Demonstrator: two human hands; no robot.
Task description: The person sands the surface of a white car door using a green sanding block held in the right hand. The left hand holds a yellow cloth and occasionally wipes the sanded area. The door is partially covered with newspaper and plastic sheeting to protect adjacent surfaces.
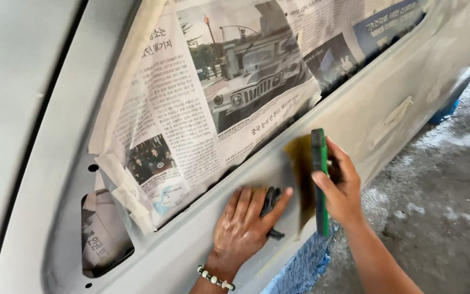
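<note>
Right now I press my left hand, grip clenched on a dark pad, against the grey door panel at lower centre, while my right hand grips the green spreader, seemingly mid-smoothing, needing one steady, flat stroke.

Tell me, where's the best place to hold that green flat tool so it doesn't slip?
Probably by the thick green edge of the green spreader, coming from the side away from the grey door panel. The right hand grips it there now, thumb in front and fingers behind. That edge runs upright and looks stiff, while the thin yellowish blade must stay free to meet the panel.
</note>
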